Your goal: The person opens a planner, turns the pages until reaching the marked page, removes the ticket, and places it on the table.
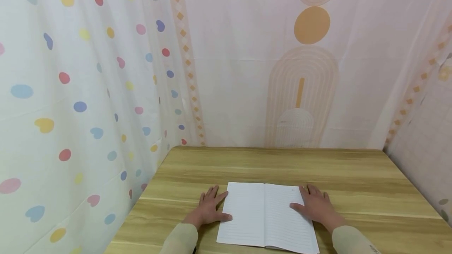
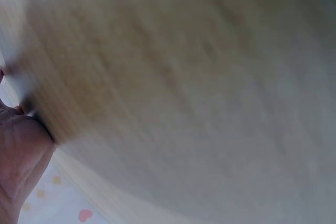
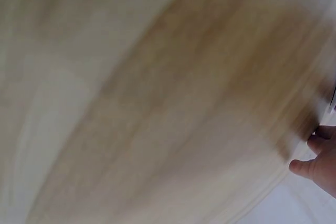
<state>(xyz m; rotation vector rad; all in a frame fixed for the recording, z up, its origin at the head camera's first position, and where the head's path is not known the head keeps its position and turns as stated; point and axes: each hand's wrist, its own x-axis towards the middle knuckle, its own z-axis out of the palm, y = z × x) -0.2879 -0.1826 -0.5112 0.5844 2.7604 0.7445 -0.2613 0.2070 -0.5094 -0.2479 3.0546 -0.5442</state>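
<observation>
An open notebook (image 1: 247, 214) with lined white pages lies flat on the wooden table, its fold running down the middle. At its left edge rests my left hand (image 1: 209, 209), fingers spread, the thumb over the page and the other fingers mostly on the wood. My right hand (image 1: 318, 207) lies across the right edge with its thumb reaching over the right page. Neither hand grips anything. The left wrist view catches part of the left hand (image 2: 23, 153) at its left side; the right wrist view shows some of the right hand (image 3: 320, 158) at its right side.
The wood-grain table (image 1: 282, 164) reaches back to a pale curtain (image 1: 233, 89) with arch shapes. A curtain with coloured dots (image 1: 106, 128) hangs along the left side, and another patterned curtain (image 1: 427, 136) borders the right.
</observation>
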